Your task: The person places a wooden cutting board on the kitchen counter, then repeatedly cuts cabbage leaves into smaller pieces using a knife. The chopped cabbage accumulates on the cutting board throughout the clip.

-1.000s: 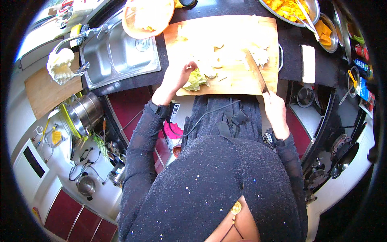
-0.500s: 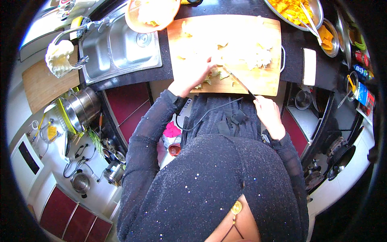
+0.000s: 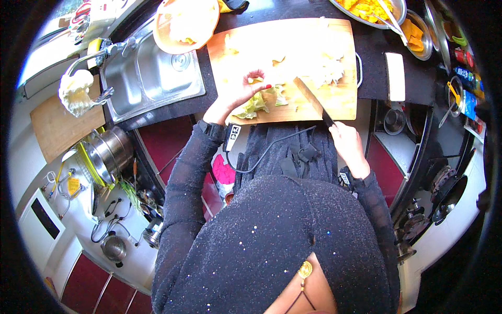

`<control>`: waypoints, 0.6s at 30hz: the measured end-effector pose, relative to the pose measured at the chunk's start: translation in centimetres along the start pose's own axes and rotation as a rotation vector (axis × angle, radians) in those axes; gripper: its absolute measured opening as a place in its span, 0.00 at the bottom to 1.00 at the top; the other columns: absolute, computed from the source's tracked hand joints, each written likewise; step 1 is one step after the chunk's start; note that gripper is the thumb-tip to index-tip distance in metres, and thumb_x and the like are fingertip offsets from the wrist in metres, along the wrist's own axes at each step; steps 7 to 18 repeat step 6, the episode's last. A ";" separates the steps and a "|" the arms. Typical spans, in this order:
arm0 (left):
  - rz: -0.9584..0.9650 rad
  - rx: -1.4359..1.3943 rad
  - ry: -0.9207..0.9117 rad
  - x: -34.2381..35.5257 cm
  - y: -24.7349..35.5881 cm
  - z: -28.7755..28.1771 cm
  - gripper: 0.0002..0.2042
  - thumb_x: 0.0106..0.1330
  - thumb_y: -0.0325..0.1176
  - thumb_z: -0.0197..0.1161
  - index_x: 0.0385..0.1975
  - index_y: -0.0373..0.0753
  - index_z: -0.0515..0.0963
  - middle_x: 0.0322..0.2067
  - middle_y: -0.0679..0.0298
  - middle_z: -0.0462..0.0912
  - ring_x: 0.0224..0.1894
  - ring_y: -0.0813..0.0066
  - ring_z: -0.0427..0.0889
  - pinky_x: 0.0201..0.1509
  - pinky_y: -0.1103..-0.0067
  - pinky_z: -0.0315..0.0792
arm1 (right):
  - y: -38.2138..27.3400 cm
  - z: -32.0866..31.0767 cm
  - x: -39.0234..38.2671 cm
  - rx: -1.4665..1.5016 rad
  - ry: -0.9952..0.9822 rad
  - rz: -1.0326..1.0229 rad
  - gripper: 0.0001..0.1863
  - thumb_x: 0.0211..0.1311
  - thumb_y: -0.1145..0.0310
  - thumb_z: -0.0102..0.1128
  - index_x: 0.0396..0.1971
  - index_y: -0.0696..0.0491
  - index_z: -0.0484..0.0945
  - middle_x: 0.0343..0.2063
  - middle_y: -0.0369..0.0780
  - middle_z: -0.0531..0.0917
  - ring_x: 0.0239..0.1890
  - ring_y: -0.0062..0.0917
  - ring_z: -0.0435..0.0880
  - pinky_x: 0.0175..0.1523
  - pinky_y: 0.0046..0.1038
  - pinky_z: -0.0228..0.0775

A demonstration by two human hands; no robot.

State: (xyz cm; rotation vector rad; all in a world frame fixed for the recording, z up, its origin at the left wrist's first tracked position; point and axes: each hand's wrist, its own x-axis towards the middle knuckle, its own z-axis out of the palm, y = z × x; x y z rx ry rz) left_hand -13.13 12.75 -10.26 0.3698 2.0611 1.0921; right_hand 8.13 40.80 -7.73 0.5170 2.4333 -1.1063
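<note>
A knife [image 3: 309, 98] is gripped by its dark handle in my right hand [image 3: 346, 140], just off the near edge of the wooden cutting board [image 3: 251, 47]. Its blade points up and left over the board. My left hand [image 3: 241, 93] hovers at the board's near left, thumb and fingers apart and curved. Below it lie pale green leaf pieces, seemingly cabbage [image 3: 256, 104]. Whether its fingertips touch a leaf is hard to see. A pile of whitish cut leaf [image 3: 330, 70] rests at the board's right side, with small scraps around.
An orange colander [image 3: 209, 39] stands beyond the board's left corner, beside a double sink [image 3: 157, 99] with a faucet [image 3: 112, 49]. To the right are a white rectangular object [image 3: 395, 78], a bowl of yellow food [image 3: 361, 9] and a smaller bowl of orange slices [image 3: 413, 36].
My left hand has drawn back to the left and its fingers have spread, uncovering the leaf pieces. The knife blade now sits apart from that hand. The view has shifted slightly.
</note>
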 end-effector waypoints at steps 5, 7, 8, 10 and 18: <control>-0.007 -0.388 0.004 1.1 1.3 3.1 0.20 0.63 0.43 0.68 0.51 0.42 0.76 0.47 0.63 0.80 0.52 0.73 0.77 0.60 0.74 0.69 | 1.5 0.2 1.6 0.020 0.029 0.101 0.15 0.65 0.64 0.58 0.41 0.61 0.80 0.26 0.52 0.82 0.28 0.37 0.83 0.35 0.32 0.72; 0.001 -0.378 -0.003 1.2 1.5 3.3 0.20 0.63 0.43 0.68 0.51 0.42 0.76 0.47 0.63 0.80 0.52 0.73 0.77 0.60 0.74 0.69 | 1.8 0.1 1.8 0.007 0.045 0.101 0.15 0.65 0.63 0.58 0.42 0.60 0.81 0.28 0.53 0.83 0.30 0.37 0.85 0.36 0.33 0.73; 0.001 -0.378 -0.003 1.2 1.5 3.3 0.20 0.63 0.43 0.68 0.51 0.42 0.76 0.47 0.63 0.80 0.52 0.73 0.77 0.60 0.74 0.69 | 1.8 0.1 1.8 0.007 0.045 0.101 0.15 0.65 0.63 0.58 0.42 0.60 0.81 0.28 0.53 0.83 0.30 0.37 0.85 0.36 0.33 0.73; 0.001 -0.378 -0.003 1.2 1.5 3.3 0.20 0.63 0.43 0.68 0.51 0.42 0.76 0.47 0.63 0.80 0.52 0.73 0.77 0.60 0.74 0.69 | 1.8 0.1 1.8 0.007 0.045 0.101 0.15 0.65 0.63 0.58 0.42 0.60 0.81 0.28 0.53 0.83 0.30 0.37 0.85 0.36 0.33 0.73; 0.001 -0.378 -0.003 1.2 1.5 3.3 0.20 0.63 0.43 0.68 0.51 0.42 0.76 0.47 0.63 0.80 0.52 0.73 0.77 0.60 0.74 0.69 | 1.8 0.1 1.8 0.007 0.045 0.101 0.15 0.65 0.63 0.58 0.42 0.60 0.81 0.28 0.53 0.83 0.30 0.37 0.85 0.36 0.33 0.73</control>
